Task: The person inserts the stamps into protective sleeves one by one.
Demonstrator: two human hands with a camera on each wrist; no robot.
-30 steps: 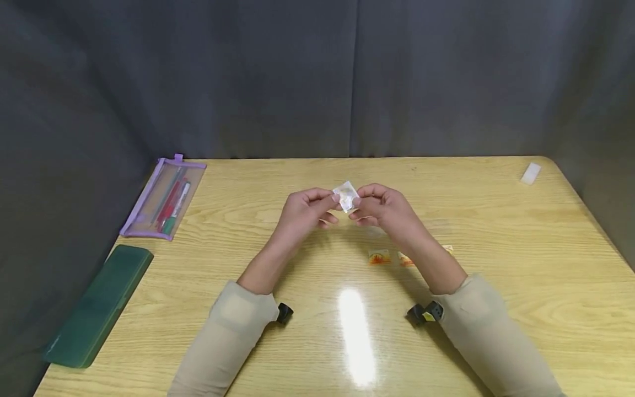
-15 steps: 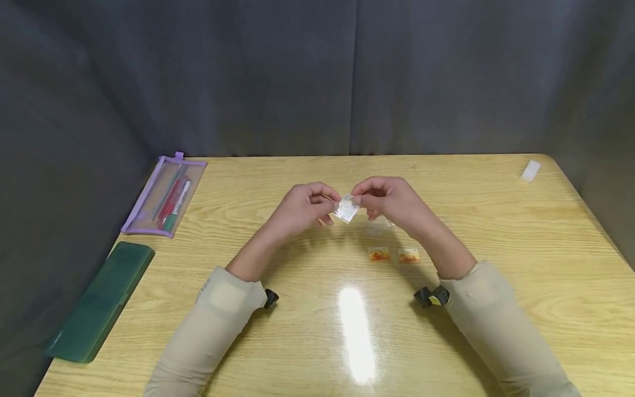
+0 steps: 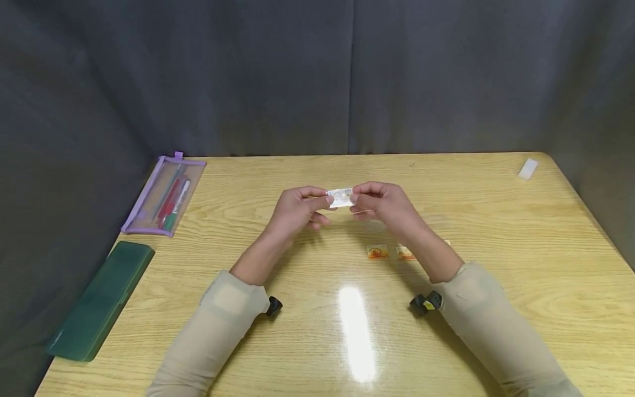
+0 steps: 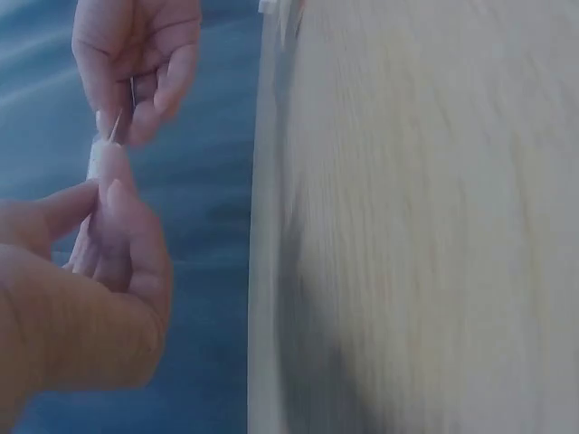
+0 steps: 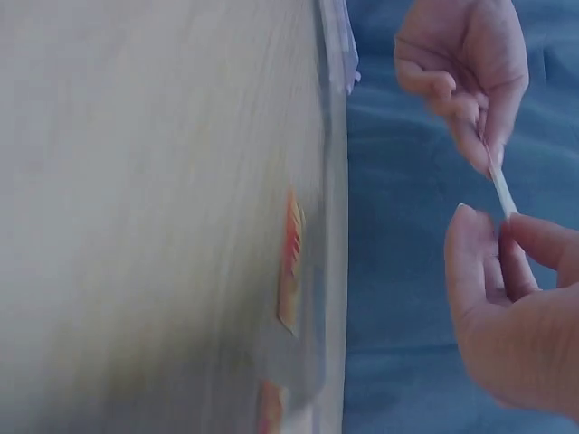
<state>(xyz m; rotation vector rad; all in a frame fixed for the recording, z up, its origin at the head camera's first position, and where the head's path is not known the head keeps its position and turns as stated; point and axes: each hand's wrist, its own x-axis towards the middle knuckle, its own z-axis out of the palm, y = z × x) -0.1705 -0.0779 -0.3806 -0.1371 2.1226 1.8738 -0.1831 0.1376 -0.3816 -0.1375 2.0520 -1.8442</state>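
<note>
Above the table, a small, thin, shiny white card (image 3: 340,197) is stretched level between both hands. My left hand (image 3: 296,212) pinches its left end between thumb and forefinger. The right end is pinched in the same way by my right hand (image 3: 389,208). Seen in the right wrist view, the white card (image 5: 502,192) shows nearly edge-on between the fingertips. Below the right hand, a small orange-and-yellow printed card (image 3: 377,252) lies on the table. A second printed card (image 3: 404,253) beside it is partly hidden by the right forearm.
A purple-edged mesh pouch (image 3: 166,196) with pens lies at the table's back left. In front of it is a dark green case (image 3: 101,300). A small white block (image 3: 528,169) sits near the back right corner. Dark curtains (image 3: 278,77) surround the table (image 3: 521,264).
The white card has turned from a diamond slant to level, still in both hands. The right forearm moved left over the second printed card after exposing it half a second ago.
</note>
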